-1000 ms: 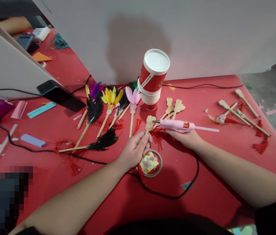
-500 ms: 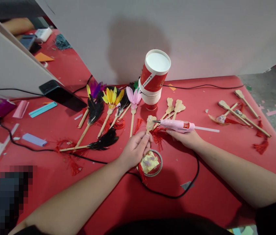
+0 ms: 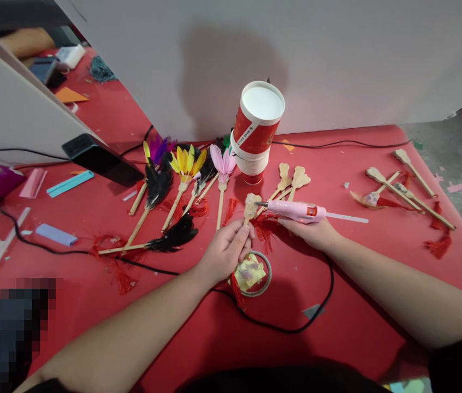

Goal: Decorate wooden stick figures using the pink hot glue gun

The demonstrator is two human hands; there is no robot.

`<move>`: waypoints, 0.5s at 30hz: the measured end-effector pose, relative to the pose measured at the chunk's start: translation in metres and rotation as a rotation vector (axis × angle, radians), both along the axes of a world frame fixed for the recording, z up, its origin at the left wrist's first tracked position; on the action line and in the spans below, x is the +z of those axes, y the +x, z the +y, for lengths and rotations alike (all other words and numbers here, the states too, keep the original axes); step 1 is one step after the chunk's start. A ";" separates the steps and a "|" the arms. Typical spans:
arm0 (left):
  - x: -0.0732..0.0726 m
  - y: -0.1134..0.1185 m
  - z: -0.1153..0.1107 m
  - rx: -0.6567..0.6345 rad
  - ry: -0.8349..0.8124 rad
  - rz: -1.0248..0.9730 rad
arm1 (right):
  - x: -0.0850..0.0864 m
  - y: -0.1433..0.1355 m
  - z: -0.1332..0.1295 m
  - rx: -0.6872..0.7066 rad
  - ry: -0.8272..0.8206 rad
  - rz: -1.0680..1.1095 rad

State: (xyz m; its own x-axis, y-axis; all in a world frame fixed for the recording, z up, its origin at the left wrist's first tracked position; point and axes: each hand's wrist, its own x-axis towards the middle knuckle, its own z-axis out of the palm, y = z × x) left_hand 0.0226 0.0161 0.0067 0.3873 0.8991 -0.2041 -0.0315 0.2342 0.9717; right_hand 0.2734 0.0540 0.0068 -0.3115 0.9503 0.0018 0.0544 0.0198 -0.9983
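Observation:
My left hand [image 3: 231,245] is closed round the handle of a small wooden paddle [image 3: 250,205], its wide end up and whitish with glue. A red tassel [image 3: 237,289] hangs below that hand. In my right hand [image 3: 311,232] is a pink hot glue gun [image 3: 294,209], with a clear glue stick [image 3: 348,218] poking out of its back. The gun's metal tip meets or nearly meets the paddle's face. Beneath my left hand lies a tape ring [image 3: 270,275] around a yellow glue-smeared paper [image 3: 251,273].
Feathered paddles [image 3: 184,164] with red tassels lie to the left; bare paddles [image 3: 296,183] and more tasselled ones [image 3: 411,188] are to the right. Stacked paper cups [image 3: 258,128] stand at the back. A phone [image 3: 102,161] leans at the left. A black cable [image 3: 292,330] loops across the red table.
Both hands, the paddle and the glue gun stay almost where they were. The whole view has shifted very slightly.

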 end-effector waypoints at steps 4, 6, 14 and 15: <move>-0.002 0.000 -0.001 0.014 -0.004 -0.008 | -0.002 0.001 -0.001 -0.007 -0.010 -0.027; -0.003 0.000 -0.001 0.020 -0.006 -0.008 | -0.002 0.002 -0.001 -0.009 -0.018 -0.034; -0.002 0.000 -0.001 0.017 -0.009 0.000 | -0.003 0.002 0.000 0.023 0.014 -0.041; -0.002 0.000 -0.001 0.017 -0.008 0.001 | -0.003 0.002 0.000 0.017 0.007 -0.036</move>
State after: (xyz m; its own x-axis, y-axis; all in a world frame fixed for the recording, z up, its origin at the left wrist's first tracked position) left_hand 0.0228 0.0149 0.0043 0.3722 0.9037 -0.2118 -0.0350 0.2416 0.9697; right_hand 0.2754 0.0539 0.0036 -0.3280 0.9447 -0.0026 0.0895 0.0283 -0.9956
